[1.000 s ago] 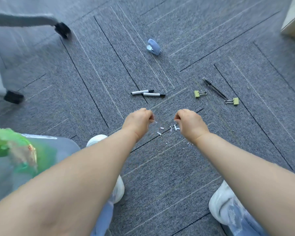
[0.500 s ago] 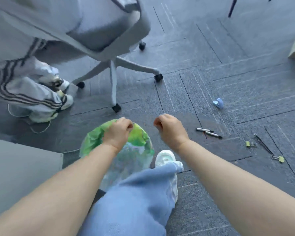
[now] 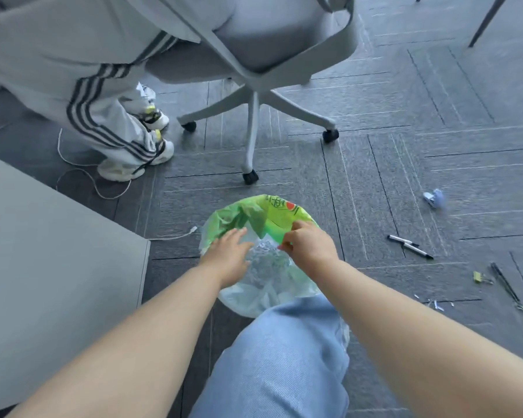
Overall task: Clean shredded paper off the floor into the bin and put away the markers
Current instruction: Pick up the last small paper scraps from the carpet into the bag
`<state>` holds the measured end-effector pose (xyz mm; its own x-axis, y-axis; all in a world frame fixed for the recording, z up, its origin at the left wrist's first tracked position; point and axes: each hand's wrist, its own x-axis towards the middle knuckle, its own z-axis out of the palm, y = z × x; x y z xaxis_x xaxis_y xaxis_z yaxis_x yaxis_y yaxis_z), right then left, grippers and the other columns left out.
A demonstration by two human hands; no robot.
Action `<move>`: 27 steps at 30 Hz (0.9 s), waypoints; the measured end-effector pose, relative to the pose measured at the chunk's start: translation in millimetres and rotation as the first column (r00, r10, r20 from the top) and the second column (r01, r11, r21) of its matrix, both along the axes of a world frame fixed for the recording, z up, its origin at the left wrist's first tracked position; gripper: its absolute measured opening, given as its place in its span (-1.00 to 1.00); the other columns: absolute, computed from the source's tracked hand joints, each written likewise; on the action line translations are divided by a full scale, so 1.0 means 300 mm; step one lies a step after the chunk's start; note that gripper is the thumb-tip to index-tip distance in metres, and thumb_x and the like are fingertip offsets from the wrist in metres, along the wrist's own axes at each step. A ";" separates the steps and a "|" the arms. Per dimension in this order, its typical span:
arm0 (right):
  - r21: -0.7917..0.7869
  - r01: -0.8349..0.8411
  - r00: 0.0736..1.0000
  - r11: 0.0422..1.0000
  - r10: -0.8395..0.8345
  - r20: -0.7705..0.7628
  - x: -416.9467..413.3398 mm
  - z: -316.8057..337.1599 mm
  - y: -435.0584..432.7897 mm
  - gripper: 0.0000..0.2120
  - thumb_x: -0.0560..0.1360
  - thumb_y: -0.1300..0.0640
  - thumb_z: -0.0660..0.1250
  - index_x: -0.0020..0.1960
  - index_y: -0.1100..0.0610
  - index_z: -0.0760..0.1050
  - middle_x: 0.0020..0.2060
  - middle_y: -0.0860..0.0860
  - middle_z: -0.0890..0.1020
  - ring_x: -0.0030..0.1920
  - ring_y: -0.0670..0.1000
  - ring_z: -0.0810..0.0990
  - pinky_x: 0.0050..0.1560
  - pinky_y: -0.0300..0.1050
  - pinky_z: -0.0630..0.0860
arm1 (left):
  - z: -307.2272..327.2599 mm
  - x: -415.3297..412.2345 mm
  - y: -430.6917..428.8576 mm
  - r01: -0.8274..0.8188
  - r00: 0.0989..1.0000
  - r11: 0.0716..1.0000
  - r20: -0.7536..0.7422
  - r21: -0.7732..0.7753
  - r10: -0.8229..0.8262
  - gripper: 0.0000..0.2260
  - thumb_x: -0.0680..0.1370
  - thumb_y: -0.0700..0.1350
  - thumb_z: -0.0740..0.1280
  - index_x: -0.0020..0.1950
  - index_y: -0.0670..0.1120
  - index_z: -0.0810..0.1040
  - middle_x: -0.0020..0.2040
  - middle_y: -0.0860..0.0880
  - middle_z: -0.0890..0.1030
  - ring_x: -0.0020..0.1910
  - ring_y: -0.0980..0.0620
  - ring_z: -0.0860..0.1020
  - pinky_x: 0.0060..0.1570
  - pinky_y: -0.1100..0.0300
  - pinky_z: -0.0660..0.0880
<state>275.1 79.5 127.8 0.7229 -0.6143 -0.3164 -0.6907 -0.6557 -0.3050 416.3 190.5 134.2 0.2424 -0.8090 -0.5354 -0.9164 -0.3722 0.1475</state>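
We crouch on a grey carpet floor [image 3: 384, 170] by an office chair [image 3: 284, 55]. Shredded paper [image 3: 266, 262] fills the green-lined bin [image 3: 254, 214] at our knee. Over it, our left hand [image 3: 228, 260] spreads open. Our right hand [image 3: 307, 245] curls, and we cannot tell whether it holds anything. Two markers [image 3: 409, 246] lie well to the right.

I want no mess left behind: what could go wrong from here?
Paper dropped from the left hand or right hand may miss the bin, whose loose green liner folds over part of the opening. The small shreds on the carpet near the binder clips could be overlooked.
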 end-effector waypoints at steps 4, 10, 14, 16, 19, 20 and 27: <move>0.007 -0.070 0.997 0.998 0.070 -0.042 -0.019 -0.015 0.011 -0.59 0.53 0.21 0.17 0.35 -0.04 0.34 0.22 0.05 0.42 0.24 0.15 0.34 0.11 0.01 0.45 | 0.016 -0.017 -0.004 -0.070 0.994 0.983 0.067 -0.169 0.082 -0.80 0.53 0.03 0.24 0.04 -0.08 0.47 0.10 -0.08 0.46 0.14 -0.09 0.44 0.08 0.09 0.34; -0.016 0.001 0.997 1.000 0.001 0.080 -0.133 -0.005 -0.038 -0.51 0.51 0.24 0.16 0.39 -0.09 0.27 0.15 0.11 0.57 0.11 0.17 0.51 0.06 -0.05 0.42 | 0.033 -0.082 -0.055 -0.070 0.997 0.966 0.005 -0.249 0.074 -0.82 0.57 -0.09 0.18 0.15 -0.06 0.45 0.14 -0.04 0.47 0.10 -0.08 0.49 -0.05 0.07 0.41; 0.095 0.067 0.979 0.993 -0.083 0.184 -0.273 0.005 -0.092 -0.58 0.52 0.22 0.18 0.35 0.01 0.34 0.24 0.05 0.50 0.19 0.12 0.47 0.13 -0.06 0.40 | 0.034 -0.195 -0.170 0.021 1.000 0.961 0.020 -0.276 -0.016 -0.83 0.56 -0.13 0.19 0.12 -0.08 0.49 0.11 -0.07 0.47 0.10 -0.09 0.47 -0.05 0.06 0.44; 0.114 0.153 0.965 0.982 -0.173 0.197 -0.373 -0.002 -0.130 -0.63 0.52 0.22 0.15 0.29 0.01 0.40 0.19 0.04 0.55 0.13 0.13 0.53 0.06 -0.03 0.47 | 0.022 -0.277 -0.251 0.093 0.996 0.960 0.030 -0.265 -0.088 -0.80 0.55 -0.13 0.20 0.15 -0.09 0.47 0.15 -0.08 0.44 0.15 -0.08 0.43 0.02 0.05 0.43; 0.093 0.250 0.948 0.964 -0.263 0.177 -0.557 -0.031 -0.188 -0.68 0.54 0.21 0.13 0.26 0.03 0.41 0.14 0.04 0.58 0.07 0.12 0.55 -0.02 -0.01 0.50 | -0.016 -0.423 -0.382 0.192 0.979 0.935 -0.004 -0.297 -0.202 -0.79 0.53 -0.15 0.22 0.14 -0.10 0.49 0.14 -0.11 0.45 0.18 -0.09 0.42 0.08 0.05 0.40; 0.090 0.285 0.940 0.954 -0.297 0.171 -0.627 -0.047 -0.210 -0.69 0.54 0.20 0.13 0.26 0.04 0.41 0.13 0.03 0.59 0.05 0.11 0.56 -0.04 -0.02 0.50 | -0.029 -0.477 -0.426 0.225 0.971 0.929 -0.015 -0.295 -0.240 -0.79 0.53 -0.15 0.22 0.16 -0.09 0.49 0.14 -0.11 0.45 0.19 -0.10 0.42 0.11 0.04 0.41; 0.125 0.577 0.805 0.807 -0.588 0.085 -1.121 -0.226 -0.327 -0.71 0.51 0.20 0.17 0.20 0.04 0.47 0.10 0.03 0.61 0.08 0.11 0.55 0.01 -0.06 0.46 | -0.140 -0.856 -0.711 0.558 0.826 0.813 0.017 -0.167 -0.563 -0.74 0.57 -0.11 0.16 0.25 -0.04 0.41 0.22 -0.06 0.41 0.20 -0.07 0.42 0.05 0.05 0.44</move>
